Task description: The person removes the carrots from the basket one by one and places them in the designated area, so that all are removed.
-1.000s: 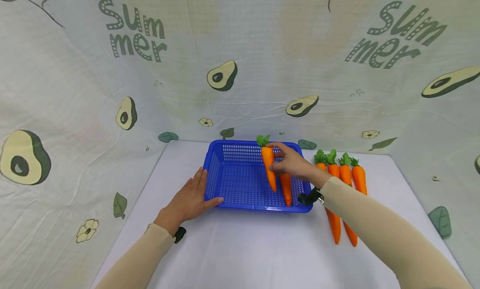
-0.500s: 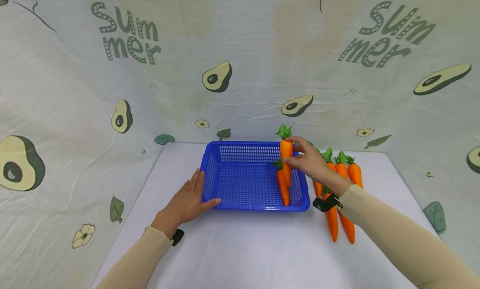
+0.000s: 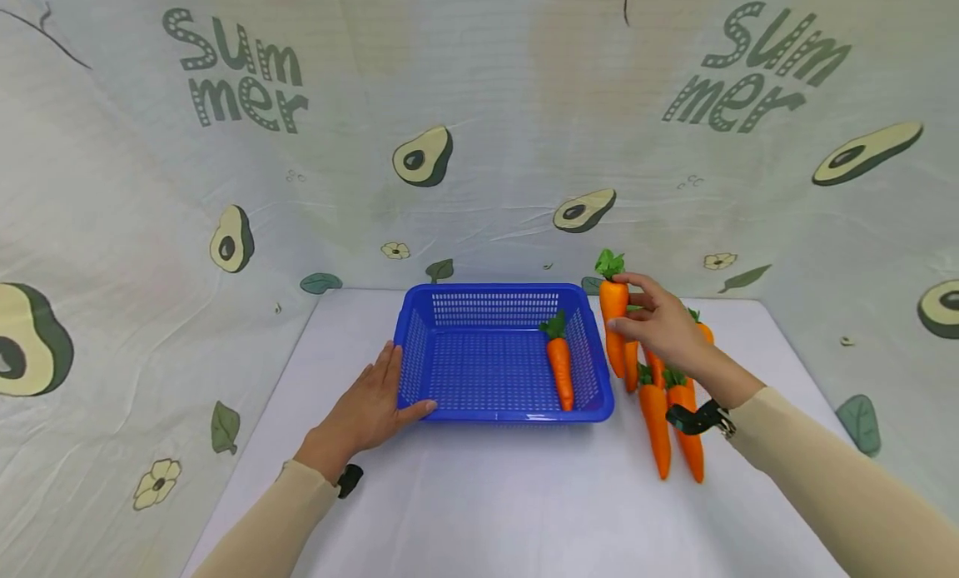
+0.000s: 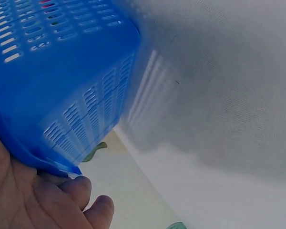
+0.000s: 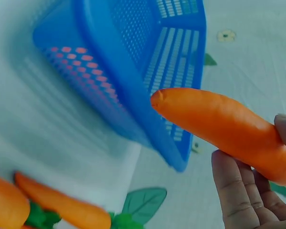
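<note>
My right hand (image 3: 659,318) pinches an orange carrot (image 3: 613,316) near its leafy top, with the thumb on one side and the fingers on the other. It hangs tip down just past the right rim of the blue plastic basket (image 3: 498,416). Another carrot (image 3: 560,370) lies inside, along the basket's right side. In the right wrist view the held carrot (image 5: 224,126) points its tip toward the basket rim (image 5: 133,95). My left hand (image 3: 367,407) rests against the basket's left side, fingers straight and thumb on the front corner. The left wrist view shows its palm and fingers (image 4: 76,191) at the rim.
Several more carrots (image 3: 655,432) lie on the white table (image 3: 479,495) right of the basket, partly hidden by my right hand and wrist. A printed cloth (image 3: 494,145) with avocados rises behind and beside the table.
My right hand has carried the held carrot rightward, from above the basket to outside its right rim. The carrot inside is now fully uncovered. My left hand has stayed at the basket.
</note>
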Motion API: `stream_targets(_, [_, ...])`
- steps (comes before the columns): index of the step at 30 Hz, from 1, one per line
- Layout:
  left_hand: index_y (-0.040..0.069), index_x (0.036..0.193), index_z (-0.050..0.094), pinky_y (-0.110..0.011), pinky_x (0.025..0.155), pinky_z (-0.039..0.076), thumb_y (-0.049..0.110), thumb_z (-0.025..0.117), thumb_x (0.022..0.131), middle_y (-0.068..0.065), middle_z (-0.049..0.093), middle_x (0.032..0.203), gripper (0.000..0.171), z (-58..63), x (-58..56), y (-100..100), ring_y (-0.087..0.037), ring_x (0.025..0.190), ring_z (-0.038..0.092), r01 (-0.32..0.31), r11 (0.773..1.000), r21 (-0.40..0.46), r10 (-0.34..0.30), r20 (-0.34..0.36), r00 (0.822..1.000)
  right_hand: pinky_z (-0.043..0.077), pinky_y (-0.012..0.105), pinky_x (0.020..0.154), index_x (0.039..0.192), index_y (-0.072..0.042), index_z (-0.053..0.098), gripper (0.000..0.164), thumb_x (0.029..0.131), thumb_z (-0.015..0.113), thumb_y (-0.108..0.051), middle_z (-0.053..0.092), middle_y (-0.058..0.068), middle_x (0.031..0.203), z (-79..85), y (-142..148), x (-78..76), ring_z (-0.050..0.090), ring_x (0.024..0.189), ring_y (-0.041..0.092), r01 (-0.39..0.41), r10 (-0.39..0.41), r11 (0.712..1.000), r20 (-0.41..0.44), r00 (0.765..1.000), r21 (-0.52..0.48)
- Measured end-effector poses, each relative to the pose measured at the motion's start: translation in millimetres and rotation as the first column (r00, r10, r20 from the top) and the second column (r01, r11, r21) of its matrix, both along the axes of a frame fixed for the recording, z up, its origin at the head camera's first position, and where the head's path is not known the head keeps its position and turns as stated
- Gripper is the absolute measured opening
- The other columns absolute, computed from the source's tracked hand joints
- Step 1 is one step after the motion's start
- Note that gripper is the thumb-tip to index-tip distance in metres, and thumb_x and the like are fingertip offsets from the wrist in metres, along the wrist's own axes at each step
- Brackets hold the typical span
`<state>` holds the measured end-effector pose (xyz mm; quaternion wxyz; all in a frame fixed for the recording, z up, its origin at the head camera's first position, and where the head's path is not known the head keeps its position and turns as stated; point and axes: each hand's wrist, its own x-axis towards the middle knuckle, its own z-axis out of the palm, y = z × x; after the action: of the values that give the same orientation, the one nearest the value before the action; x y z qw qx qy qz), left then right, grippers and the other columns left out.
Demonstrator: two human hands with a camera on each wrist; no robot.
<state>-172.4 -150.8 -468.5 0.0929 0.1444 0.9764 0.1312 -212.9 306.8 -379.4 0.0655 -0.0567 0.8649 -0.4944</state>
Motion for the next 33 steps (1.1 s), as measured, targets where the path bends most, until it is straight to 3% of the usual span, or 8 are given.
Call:
stream_targets(5, [-0.005,0.167,0.005,-0.058,0.13,0.021,0.085,0.048,0.093,-0.026,0.005,0.176,0.124,0.0,1.1,0,-0.047,0.161,0.018,-0.004,1.0,0.0,0.004,-0.007,1.0,0.065,0.047,0.09,0.166,-0.017,0.029,0.08,0.101,0.074,-0.022,0.048,0.034,0.152,1.2,18,8.7,0.064,0.125,0.048,0.035,-0.033,0.994,-0.022,0.999,0.107])
stream_targets(13, [-0.005,0.167,0.006,-0.057,0.13,0.02,0.083,0.05,0.093,-0.026,0.006,0.176,0.123,-0.6,2.5,0,-0.046,0.162,0.016,-0.011,1.0,0.005,0.011,-0.015,1.0,0.063,0.053,0.09,0.167,-0.012,0.026,0.079,0.102,0.071,-0.021,0.044,0.037,0.154,-4.7,46,21.0,0.062,0.127,0.053,0.087,-0.082,0.983,-0.034,0.996,0.163])
stream_targets(16, [-0.005,0.167,0.006,-0.058,0.13,0.02,0.083,0.05,0.093,-0.026,0.006,0.176,0.123,-0.6,1.9,0,-0.047,0.161,0.017,-0.011,1.0,0.007,0.011,-0.014,1.0,0.065,0.05,0.087,0.167,-0.01,0.025,0.08,0.102,0.07,-0.02,0.044,0.039,0.153,-8.7,57,24.6,0.062,0.126,0.054,0.103,-0.097,0.975,-0.043,0.994,0.196])
stream_targets(20, [-0.005,0.167,0.006,-0.059,0.13,0.02,0.082,0.051,0.094,-0.026,0.006,0.176,0.122,-1.0,1.2,1,-0.047,0.161,0.017,-0.01,1.0,0.006,0.01,-0.019,1.0,0.065,0.053,0.086,0.165,-0.007,0.026,0.078,0.102,0.071,-0.02,0.044,0.042,0.152,-14.3,71,30.4,0.062,0.124,0.057,0.124,-0.114,0.956,-0.052,0.992,0.267])
stream_targets(23, [-0.005,0.167,0.006,-0.058,0.13,0.02,0.082,0.051,0.094,-0.026,0.006,0.176,0.122,-1.4,1.1,1,-0.047,0.161,0.017,-0.008,1.0,0.008,0.008,-0.022,1.0,0.063,0.058,0.087,0.163,-0.004,0.027,0.077,0.101,0.071,-0.021,0.042,0.045,0.151,-19.4,80,36.0,0.06,0.123,0.059,0.132,-0.126,0.94,-0.039,0.991,0.314])
stream_targets(29, [-0.004,0.167,0.005,-0.058,0.13,0.02,0.083,0.05,0.093,-0.025,0.006,0.176,0.123,-2.8,0.8,0,-0.047,0.161,0.017,-0.006,1.0,0.014,0.006,-0.023,1.0,0.066,0.053,0.081,0.16,0.003,0.024,0.079,0.101,0.071,-0.019,0.042,0.047,0.147,-37.9,99,46.3,0.059,0.121,0.06,0.136,-0.15,0.919,0.011,0.989,0.37])
stream_targets(33, [-0.004,0.167,0.005,-0.059,0.13,0.021,0.081,0.052,0.094,-0.026,0.005,0.176,0.122,-3.6,1.2,0,-0.048,0.161,0.018,-0.008,1.0,0.018,0.008,-0.024,1.0,0.067,0.047,0.076,0.158,0.006,0.024,0.08,0.1,0.071,-0.018,0.043,0.048,0.142,-49.6,111,52.8,0.067,0.11,0.054,0.138,-0.181,0.905,0.07,0.981,0.403])
